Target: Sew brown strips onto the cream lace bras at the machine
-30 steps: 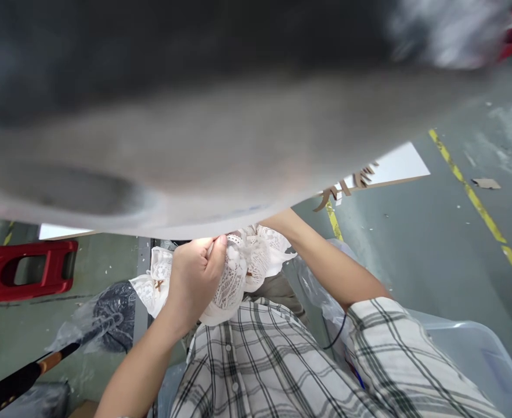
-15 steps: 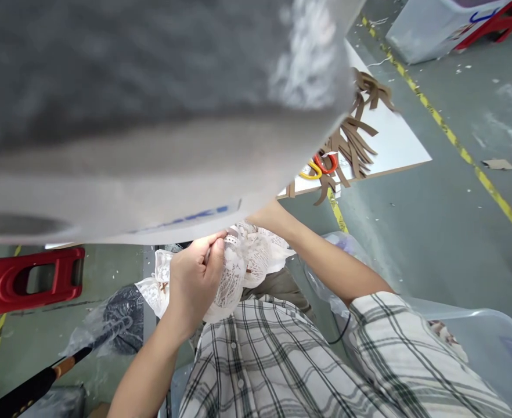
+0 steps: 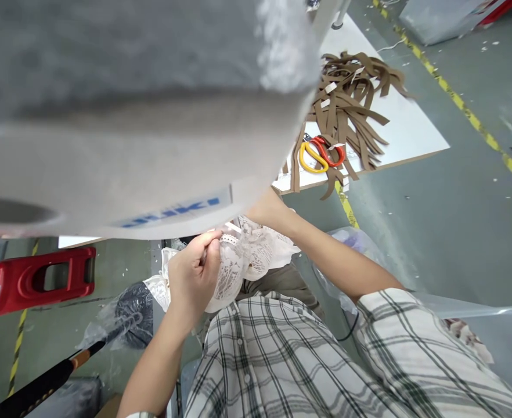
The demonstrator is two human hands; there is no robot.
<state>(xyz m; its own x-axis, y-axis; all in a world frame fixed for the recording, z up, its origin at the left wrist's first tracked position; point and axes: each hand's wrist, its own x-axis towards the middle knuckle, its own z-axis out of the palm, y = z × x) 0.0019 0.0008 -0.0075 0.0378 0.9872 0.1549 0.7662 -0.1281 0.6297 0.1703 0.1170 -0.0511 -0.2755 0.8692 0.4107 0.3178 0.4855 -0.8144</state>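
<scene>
My left hand (image 3: 195, 273) is closed, thumb against bent fingers, pinching the edge of a white lace bra (image 3: 229, 273). The bra hangs over my lap with its rounded lace cups toward me, and one end spreads out left of my left hand. My right hand (image 3: 265, 208) is at the far right side of the bra; its fingers are hidden behind the sewing machine head (image 3: 164, 157). That large pale head, with blue lettering, fills the upper left and covers the area beyond my fingers.
Right of the machine, brown fabric strips (image 3: 356, 116) and red-and-yellow-handled scissors (image 3: 321, 154) lie on a white tabletop (image 3: 417, 136). A red stool (image 3: 75, 278) and a bagged dark bundle (image 3: 134, 313) are on the left. A clear plastic bin (image 3: 508, 342) stands at the lower right.
The view has shifted slightly, so more of the scissors, brown strips and blue lettering shows. My left hand keeps its pinch on the bra, and both hands stay in nearly the same place.
</scene>
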